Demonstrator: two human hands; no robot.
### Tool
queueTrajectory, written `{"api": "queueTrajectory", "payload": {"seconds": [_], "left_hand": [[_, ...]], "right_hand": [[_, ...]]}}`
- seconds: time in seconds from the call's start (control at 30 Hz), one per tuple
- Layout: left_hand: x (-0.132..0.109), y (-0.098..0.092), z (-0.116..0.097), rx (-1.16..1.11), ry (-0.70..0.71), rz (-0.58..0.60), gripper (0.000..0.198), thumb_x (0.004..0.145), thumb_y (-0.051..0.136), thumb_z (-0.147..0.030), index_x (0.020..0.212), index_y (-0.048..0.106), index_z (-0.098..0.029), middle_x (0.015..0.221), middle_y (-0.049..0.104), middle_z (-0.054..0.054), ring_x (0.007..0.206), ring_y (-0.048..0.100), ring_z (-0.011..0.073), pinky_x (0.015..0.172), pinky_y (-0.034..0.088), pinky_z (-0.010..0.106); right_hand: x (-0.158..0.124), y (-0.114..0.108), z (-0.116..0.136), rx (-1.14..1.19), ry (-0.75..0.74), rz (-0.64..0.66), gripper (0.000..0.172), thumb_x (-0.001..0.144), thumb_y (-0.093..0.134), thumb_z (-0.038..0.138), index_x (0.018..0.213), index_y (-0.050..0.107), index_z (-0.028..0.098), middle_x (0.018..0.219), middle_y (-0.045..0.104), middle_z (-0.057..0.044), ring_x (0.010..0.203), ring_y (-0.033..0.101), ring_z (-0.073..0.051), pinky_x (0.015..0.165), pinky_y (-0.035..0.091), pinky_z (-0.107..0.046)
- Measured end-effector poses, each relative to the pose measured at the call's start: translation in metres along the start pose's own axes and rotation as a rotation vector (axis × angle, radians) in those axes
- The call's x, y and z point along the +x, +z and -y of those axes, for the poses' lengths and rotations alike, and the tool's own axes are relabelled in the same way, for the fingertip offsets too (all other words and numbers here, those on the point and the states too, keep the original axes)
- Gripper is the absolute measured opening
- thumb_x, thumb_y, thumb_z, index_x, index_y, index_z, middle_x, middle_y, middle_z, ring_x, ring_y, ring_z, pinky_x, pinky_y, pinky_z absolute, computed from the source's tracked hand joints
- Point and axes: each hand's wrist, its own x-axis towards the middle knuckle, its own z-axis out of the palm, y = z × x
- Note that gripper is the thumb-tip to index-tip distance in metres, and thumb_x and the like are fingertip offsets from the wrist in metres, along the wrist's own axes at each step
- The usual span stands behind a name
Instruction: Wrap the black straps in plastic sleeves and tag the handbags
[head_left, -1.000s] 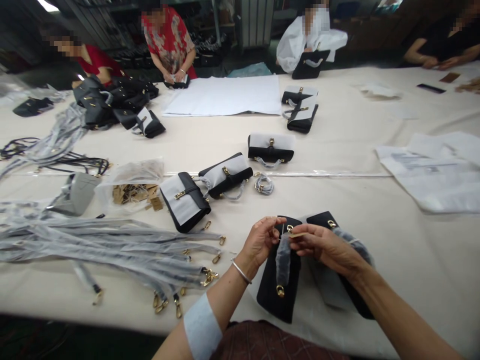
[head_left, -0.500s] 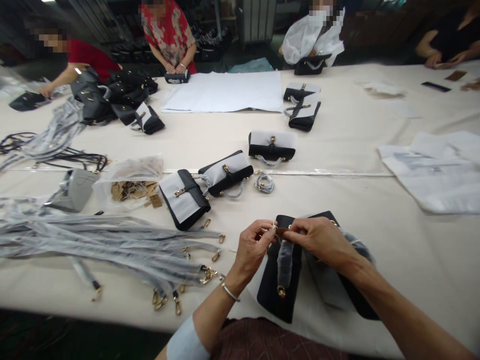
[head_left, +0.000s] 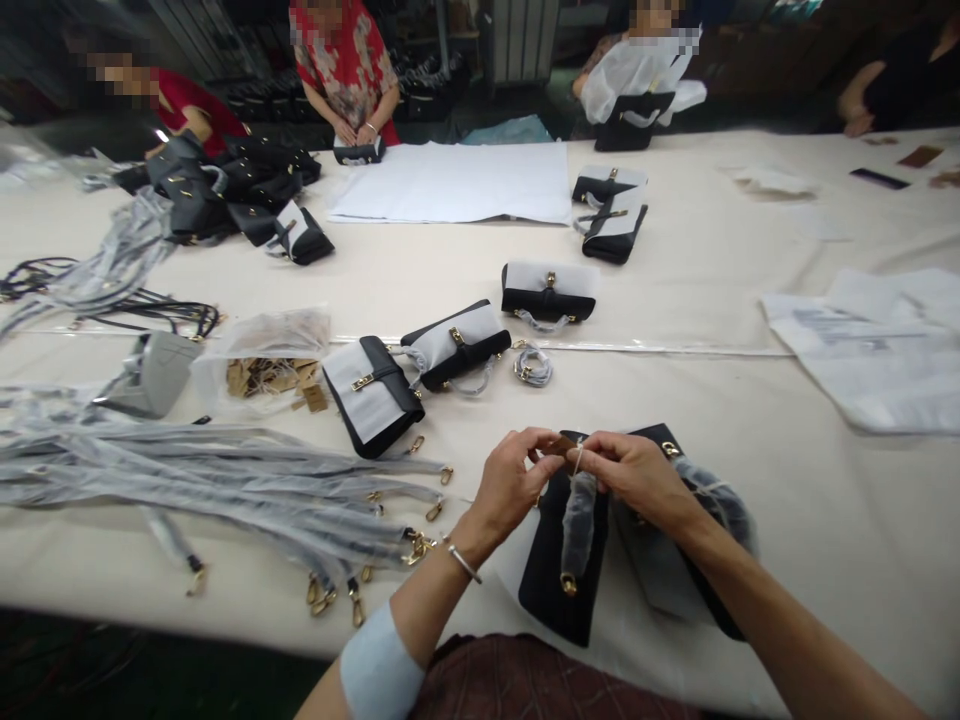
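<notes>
My left hand point(head_left: 517, 475) pinches a small brown hang tag point(head_left: 560, 446) between thumb and fingers. The tag's white string point(head_left: 577, 458) is gripped between the thumb and finger of my right hand point(head_left: 637, 475). Both hands are close together over the top of a black handbag point(head_left: 555, 575). Clear film wraps that bag's handle point(head_left: 577, 530), which has a gold ring at its near end. Under my right forearm lies a second black bag with a grey cover sheet point(head_left: 656, 570) and a film-wrapped handle point(head_left: 716, 500), partly hidden by the arm.
Film-wrapped straps point(head_left: 247, 480) with gold clasps spread over the left side. Behind them stands a plastic bag of brown tags point(head_left: 262, 370). Several covered handbags point(head_left: 457, 345) and a coiled strap point(head_left: 532, 366) lie ahead. Co-workers point(head_left: 349, 75) work along the far edge.
The tag has passed from my right hand to my left, and my right hand now pinches the string. A co-worker at far right has drawn back slightly.
</notes>
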Motion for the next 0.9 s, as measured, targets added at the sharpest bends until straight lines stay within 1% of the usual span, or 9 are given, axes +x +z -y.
{"api": "queueTrajectory", "payload": {"seconds": [0.07, 0.2, 0.33, 0.4, 0.57, 0.67, 0.73, 0.8, 0.9], "left_hand": [[0.006, 0.0, 0.003, -0.02, -0.073, 0.043, 0.015, 0.085, 0.065, -0.034, 0.082, 0.072, -0.021, 0.078, 0.067, 0.002, 0.073, 0.054, 0.0181, 0.073, 0.041, 0.028], [0.009, -0.005, 0.006, -0.055, -0.125, -0.076, 0.018, 0.084, 0.063, -0.032, 0.074, 0.066, -0.018, 0.07, 0.059, -0.001, 0.068, 0.048, 0.014, 0.067, 0.037, 0.025], [0.004, -0.011, 0.014, -0.181, -0.154, -0.095, 0.02, 0.086, 0.062, -0.035, 0.075, 0.063, -0.017, 0.07, 0.057, -0.002, 0.069, 0.049, 0.0133, 0.069, 0.039, 0.025], [0.002, -0.007, 0.019, -0.267, -0.177, -0.078, 0.02, 0.085, 0.063, -0.036, 0.078, 0.064, -0.017, 0.074, 0.06, -0.001, 0.072, 0.052, 0.0137, 0.07, 0.041, 0.025], [0.007, 0.015, 0.023, -0.477, -0.157, -0.2, 0.023, 0.083, 0.068, -0.04, 0.085, 0.066, -0.018, 0.082, 0.065, 0.001, 0.074, 0.057, 0.0128, 0.07, 0.044, 0.025], [0.021, 0.022, 0.028, -0.524, -0.143, -0.268, 0.025, 0.081, 0.069, -0.042, 0.087, 0.064, -0.018, 0.085, 0.067, 0.001, 0.074, 0.059, 0.0119, 0.068, 0.044, 0.023], [0.032, 0.019, 0.037, -0.489, -0.17, -0.271, 0.03, 0.078, 0.07, -0.045, 0.088, 0.064, -0.018, 0.085, 0.067, 0.002, 0.074, 0.059, 0.0119, 0.067, 0.044, 0.023], [0.043, 0.014, 0.05, -0.4, -0.246, -0.255, 0.037, 0.072, 0.073, -0.05, 0.086, 0.065, -0.017, 0.083, 0.066, 0.002, 0.075, 0.059, 0.0126, 0.067, 0.044, 0.023], [0.05, 0.003, 0.071, -0.277, -0.361, -0.212, 0.047, 0.06, 0.078, -0.056, 0.078, 0.065, -0.014, 0.076, 0.063, 0.003, 0.074, 0.058, 0.0148, 0.064, 0.042, 0.024]], "right_hand": [[0.001, 0.001, -0.004, 0.006, -0.004, -0.022, 0.041, 0.085, 0.056, 0.059, 0.077, 0.068, 0.02, 0.05, 0.053, 0.004, 0.045, 0.044, -0.012, 0.046, 0.033, -0.025], [0.0, 0.003, -0.016, 0.017, 0.002, -0.152, 0.044, 0.09, 0.048, 0.055, 0.096, 0.072, 0.019, 0.055, 0.054, 0.003, 0.046, 0.045, -0.013, 0.047, 0.034, -0.026], [-0.006, 0.007, -0.037, 0.081, 0.048, -0.012, 0.041, 0.087, 0.054, 0.048, 0.109, 0.072, 0.019, 0.068, 0.062, 0.0, 0.051, 0.049, -0.014, 0.05, 0.041, -0.027], [-0.012, 0.009, -0.045, 0.105, 0.022, -0.011, 0.039, 0.086, 0.056, 0.042, 0.115, 0.069, 0.02, 0.08, 0.066, -0.002, 0.057, 0.053, -0.014, 0.056, 0.047, -0.028], [-0.037, 0.027, -0.034, 0.071, -0.119, -0.361, 0.045, 0.087, 0.059, 0.042, 0.127, 0.057, 0.021, 0.111, 0.062, -0.008, 0.073, 0.06, -0.017, 0.068, 0.053, -0.033], [-0.058, 0.052, -0.021, -0.064, -0.256, -0.45, 0.055, 0.085, 0.065, 0.042, 0.133, 0.05, 0.022, 0.122, 0.057, -0.011, 0.09, 0.062, -0.023, 0.075, 0.056, -0.036], [-0.069, 0.074, -0.019, -0.188, -0.327, -0.457, 0.065, 0.082, 0.068, 0.033, 0.141, 0.042, 0.023, 0.135, 0.051, -0.013, 0.116, 0.056, -0.03, 0.094, 0.054, -0.043], [-0.075, 0.092, -0.024, -0.259, -0.339, -0.509, 0.071, 0.083, 0.063, 0.023, 0.148, 0.033, 0.024, 0.146, 0.042, -0.012, 0.134, 0.043, -0.032, 0.108, 0.045, -0.049], [-0.079, 0.108, -0.04, -0.259, -0.266, -0.658, 0.072, 0.085, 0.054, 0.014, 0.15, 0.027, 0.024, 0.149, 0.038, -0.013, 0.135, 0.043, -0.031, 0.109, 0.044, -0.052]]}}
